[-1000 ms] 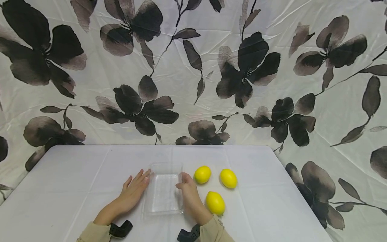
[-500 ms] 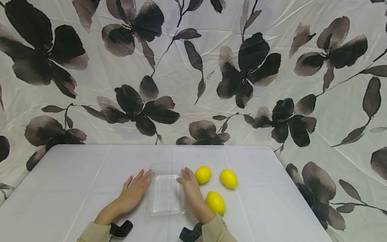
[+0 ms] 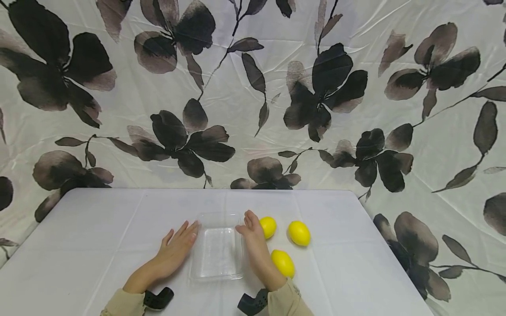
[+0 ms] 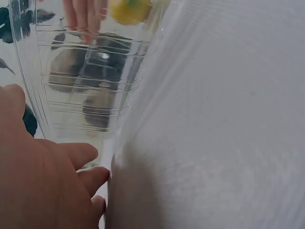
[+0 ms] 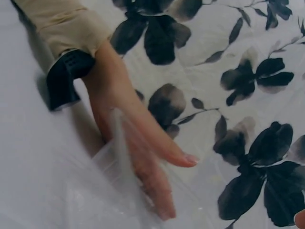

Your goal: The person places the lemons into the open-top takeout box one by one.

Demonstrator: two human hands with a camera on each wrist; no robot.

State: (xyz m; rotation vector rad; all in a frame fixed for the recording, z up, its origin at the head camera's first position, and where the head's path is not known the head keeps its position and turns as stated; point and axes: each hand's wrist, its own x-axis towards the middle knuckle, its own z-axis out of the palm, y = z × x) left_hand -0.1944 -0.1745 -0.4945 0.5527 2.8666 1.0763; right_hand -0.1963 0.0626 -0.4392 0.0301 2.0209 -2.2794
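A transparent rectangular plastic container (image 3: 216, 265) sits on the white-covered table between both hands. My left hand (image 3: 176, 246) lies along its left side, fingers extended, fingertips at the wall. In the left wrist view, the left hand (image 4: 45, 183) is near the container's ribbed wall (image 4: 88, 95), and the other hand's fingers (image 4: 82, 16) show through the plastic. My right hand (image 3: 258, 248) is beside the right wall, fingers straight, thumb near the rim. It partly covers one lemon (image 3: 269, 227); another lemon (image 3: 283, 263) lies next to its wrist. Through the plastic, the right wrist view shows the left hand (image 5: 128, 124).
A third lemon (image 3: 299, 233) lies farther right on the white tablecloth (image 3: 340, 272). Behind the table hangs a floral-printed cloth (image 3: 253, 145). Black wrist devices (image 3: 159, 299) sit by both beige sleeves (image 3: 124, 303).
My right hand has loosened from the container's right edge, its fingers straightening and shifting right and away, over part of one lemon. The left hand stays at the left wall.
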